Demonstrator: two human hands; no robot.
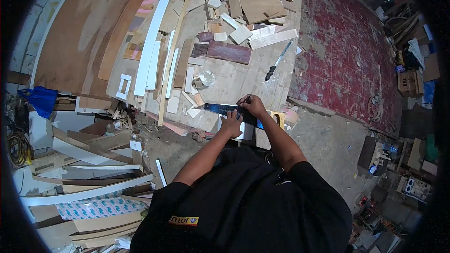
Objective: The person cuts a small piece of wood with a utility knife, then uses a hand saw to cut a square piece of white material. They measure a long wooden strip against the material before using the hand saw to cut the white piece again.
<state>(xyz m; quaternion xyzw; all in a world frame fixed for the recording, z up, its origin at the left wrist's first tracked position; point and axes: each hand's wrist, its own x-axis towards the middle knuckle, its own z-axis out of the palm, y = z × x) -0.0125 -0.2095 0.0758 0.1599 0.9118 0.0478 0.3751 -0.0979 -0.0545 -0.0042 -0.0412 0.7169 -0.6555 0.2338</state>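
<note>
A hand saw (215,108) with a dark blue blade and yellow handle (281,119) lies across a white board (245,130) at the table's near edge. My left hand (231,125) presses on the blade, its fingers spread and lying flat. Just right of it, above the blade, my right hand (253,106) is closed in a pinch. A small dark thing shows at those fingertips, too small to name. Part of the board is hidden under the saw and my hands.
Ahead on the wooden table (243,80) are a clear cup (207,78), a dark red block (228,52), a narrow saw with a black handle (270,72) and several wood offcuts. Long white strips (156,33) lie left. Stacked boards (89,178) fill the floor at left.
</note>
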